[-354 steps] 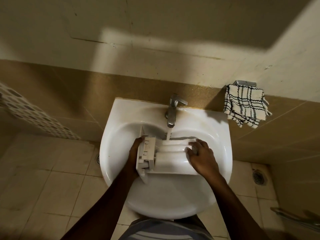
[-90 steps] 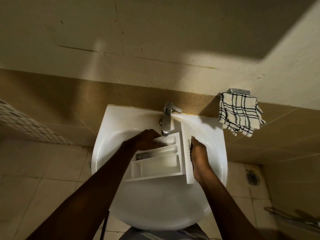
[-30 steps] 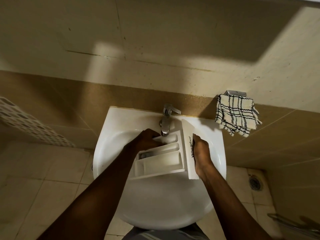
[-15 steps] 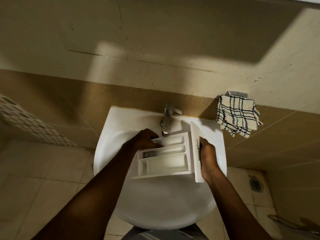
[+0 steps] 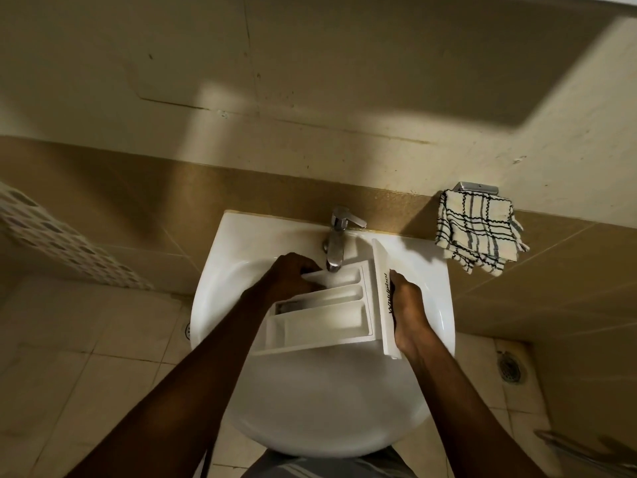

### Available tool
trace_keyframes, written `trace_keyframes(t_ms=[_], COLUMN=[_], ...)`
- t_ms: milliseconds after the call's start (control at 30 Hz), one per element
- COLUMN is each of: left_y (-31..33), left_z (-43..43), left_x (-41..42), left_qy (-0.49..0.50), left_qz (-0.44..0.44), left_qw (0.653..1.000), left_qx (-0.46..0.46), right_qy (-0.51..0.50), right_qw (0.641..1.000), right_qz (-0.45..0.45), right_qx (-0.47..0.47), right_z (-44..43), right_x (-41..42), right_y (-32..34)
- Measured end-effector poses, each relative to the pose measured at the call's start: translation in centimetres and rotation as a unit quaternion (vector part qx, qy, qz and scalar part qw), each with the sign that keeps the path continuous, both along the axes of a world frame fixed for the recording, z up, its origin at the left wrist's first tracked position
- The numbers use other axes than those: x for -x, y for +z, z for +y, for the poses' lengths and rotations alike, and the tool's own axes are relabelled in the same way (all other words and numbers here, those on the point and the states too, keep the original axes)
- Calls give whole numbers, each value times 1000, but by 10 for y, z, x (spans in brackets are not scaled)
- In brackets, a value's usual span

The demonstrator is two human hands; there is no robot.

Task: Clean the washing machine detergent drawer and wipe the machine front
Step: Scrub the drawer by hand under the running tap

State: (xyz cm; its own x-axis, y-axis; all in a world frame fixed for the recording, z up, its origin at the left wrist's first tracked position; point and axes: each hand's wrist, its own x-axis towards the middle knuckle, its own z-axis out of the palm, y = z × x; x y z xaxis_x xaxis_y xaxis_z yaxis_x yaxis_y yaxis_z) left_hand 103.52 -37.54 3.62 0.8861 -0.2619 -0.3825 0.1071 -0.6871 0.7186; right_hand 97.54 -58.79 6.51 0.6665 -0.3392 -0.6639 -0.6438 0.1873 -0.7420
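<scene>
white drawer [image 5: 320,322], white sink [image 5: 310,408], black-checked cream cloth [image 5: 475,232]

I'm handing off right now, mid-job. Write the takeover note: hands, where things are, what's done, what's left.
Left hand grips the detergent drawer at its far rear corner, under the faucet.
Right hand holds the drawer's front panel.
The drawer is held over the sink, compartments up; whether water runs is unclear.
A checked cloth hangs on the wall right of the sink.
Done: drawer out and at the sink.
Left: finish rinsing, refit it, wipe the machine front; the machine is not in view.
</scene>
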Motion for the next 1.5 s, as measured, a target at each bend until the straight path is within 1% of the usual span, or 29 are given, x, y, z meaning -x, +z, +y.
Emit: trace_keyframes(t_ms=[67, 133, 200, 233, 267, 333, 400, 533, 567, 600, 667, 733, 800, 833, 900, 1000, 1033, 1100, 1167, 1233, 1300, 1367, 1433, 1500], left_y=[-3, -5, -7, -7, -6, -3, -1, 1, -1, -4, -12, -18, -13, -8, 2, 1, -3, -6, -12, -12, -7, 1, 5, -1], left_z=[0, -1, -3, -5, -8, -14, -23, -30, -26, -19, -2, 10, 5, -1, -17, -24, -21, -9, 5, 13, 7, -11, -27, -27], left_x=[8, 18, 26, 29, 30, 30, 26, 23, 24, 25, 24, 20, 15, 12, 11, 17, 20, 20, 16, 12, 9, 10, 14, 19], left_qy=[62, 123, 146, 142, 133, 112, 102, 146, 147, 135, 92, 38, 1, 6, 62, 141, 153, 137, 78, 14, -15, 13, 66, 114], left_qz=[-37, -105, -162, -174, -165, -103, -64, -52, -58, -62, -52, -39, -45, -55, -62, -24, -20, -31, -37, -45, -62, -75, -89, -84], left_qw=[997, 985, 974, 972, 975, 984, 987, 975, 974, 978, 992, 999, 999, 998, 995, 975, 971, 977, 993, 999, 998, 997, 992, 985], left_qx=[35, 62, 67, 63, 67, 94, 104, 161, 161, 144, 69, 2, -20, -10, 55, 170, 184, 161, 85, 6, -24, 13, 62, 100], right_qy=[21, 31, 36, 37, 42, 49, 54, 45, 43, 43, 42, 34, 32, 32, 31, 29, 30, 31, 29, 29, 33, 31, 32, 31], right_qw=[1000, 999, 999, 998, 998, 997, 996, 997, 997, 997, 997, 998, 998, 998, 998, 998, 998, 998, 998, 998, 997, 997, 997, 997], right_qz=[13, 20, 23, 25, 29, 34, 41, 38, 38, 42, 46, 38, 32, 33, 33, 36, 39, 42, 39, 39, 41, 43, 45, 45], right_qx=[8, 18, 27, 32, 38, 46, 54, 57, 52, 47, 40, 36, 35, 37, 42, 40, 39, 40, 41, 42, 48, 51, 50, 52], right_z=[5, 11, 20, 24, 28, 35, 37, 37, 36, 35, 35, 36, 36, 37, 37, 37, 37, 37, 36, 37, 37, 37, 36, 36], right_x=[-9, -19, -28, -32, -35, -37, -38, -39, -40, -40, -37, -35, -34, -36, -38, -40, -40, -40, -40, -40, -40, -41, -41, -41], right_y=[3, 6, 11, 10, 10, 11, 10, 12, 11, 12, 11, 10, 10, 10, 12, 13, 13, 14, 13, 12, 12, 11, 12, 11])
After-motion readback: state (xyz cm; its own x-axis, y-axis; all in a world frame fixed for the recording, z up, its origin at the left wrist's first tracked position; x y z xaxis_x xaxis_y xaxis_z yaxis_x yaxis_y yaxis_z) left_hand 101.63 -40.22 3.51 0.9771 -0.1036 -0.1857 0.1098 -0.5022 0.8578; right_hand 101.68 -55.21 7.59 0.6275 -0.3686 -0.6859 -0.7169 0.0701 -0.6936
